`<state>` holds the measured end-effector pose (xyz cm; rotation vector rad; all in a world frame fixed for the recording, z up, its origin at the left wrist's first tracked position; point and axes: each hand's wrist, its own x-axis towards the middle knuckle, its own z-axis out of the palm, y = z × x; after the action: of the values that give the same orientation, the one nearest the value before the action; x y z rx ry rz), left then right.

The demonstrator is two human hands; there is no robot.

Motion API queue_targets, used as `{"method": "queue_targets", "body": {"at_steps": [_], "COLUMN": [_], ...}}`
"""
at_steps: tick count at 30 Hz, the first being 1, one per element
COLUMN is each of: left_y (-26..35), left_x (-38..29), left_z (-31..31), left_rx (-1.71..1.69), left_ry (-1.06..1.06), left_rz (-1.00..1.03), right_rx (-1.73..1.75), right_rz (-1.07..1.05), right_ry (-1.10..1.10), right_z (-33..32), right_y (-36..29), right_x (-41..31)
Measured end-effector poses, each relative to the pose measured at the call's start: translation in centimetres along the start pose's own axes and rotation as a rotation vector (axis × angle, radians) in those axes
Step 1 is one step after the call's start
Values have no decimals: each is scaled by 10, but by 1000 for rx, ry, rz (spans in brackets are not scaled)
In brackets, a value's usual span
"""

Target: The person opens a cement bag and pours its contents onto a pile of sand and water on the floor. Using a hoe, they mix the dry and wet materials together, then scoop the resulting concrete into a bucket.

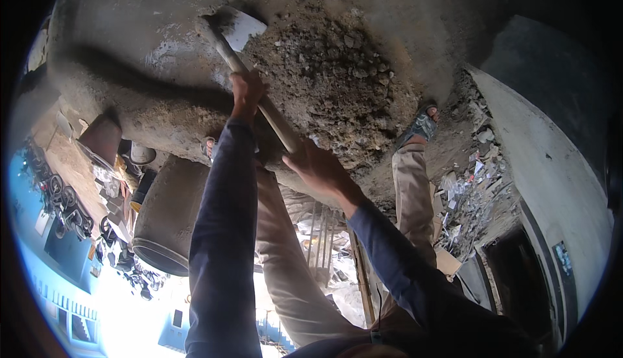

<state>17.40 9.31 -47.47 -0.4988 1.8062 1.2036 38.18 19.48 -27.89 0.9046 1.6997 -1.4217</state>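
Note:
A hoe with a wooden handle point(278, 124) and a broad flat metal blade point(243, 31) lies slantwise before me. My left hand point(247, 92) grips the handle partway down towards the blade. Closer to my body, my right hand point(321, 167) is closed around the handle's near part. The blade rests at the left edge of a heap of damp, crumbly gravelly mix point(336, 80), possibly mortar or soil. That heap spreads over a grey, smeared floor point(170, 12). My feet, in sandals point(422, 124), stand apart near the heap.
A large barrel point(170, 207) stands at the left beside a bucket point(100, 136) and a smaller pail point(141, 153). Rubble and paper scraps point(469, 178) lie along a pale wall point(540, 129) at right. Parked motorcycles point(63, 197) show far left.

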Motion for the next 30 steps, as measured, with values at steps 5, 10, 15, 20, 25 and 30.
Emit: {"method": "queue_targets", "body": {"at_steps": [5, 10, 15, 20, 25, 30], "left_y": [-86, -152, -141, -102, 20, 138], "left_x": [-95, -165, -281, -359, -355, -216], "left_z": [93, 122, 188, 259, 212, 190], "left_rx": [-196, -351, -662, -685, -566, -291], "left_ry": [-13, 18, 50, -25, -33, 14], "left_rz": [-317, -506, -250, -354, -146, 320], "right_rx": [-61, -292, -340, -430, -208, 23], "right_rz": [183, 297, 96, 214, 91, 1], "right_ry": [8, -107, -43, 151, 190, 49], "right_z": [0, -70, -155, -200, -134, -120], "right_y": [69, 75, 239, 390, 322, 165], "right_x": [-155, -237, -286, -287, -253, -176]}}
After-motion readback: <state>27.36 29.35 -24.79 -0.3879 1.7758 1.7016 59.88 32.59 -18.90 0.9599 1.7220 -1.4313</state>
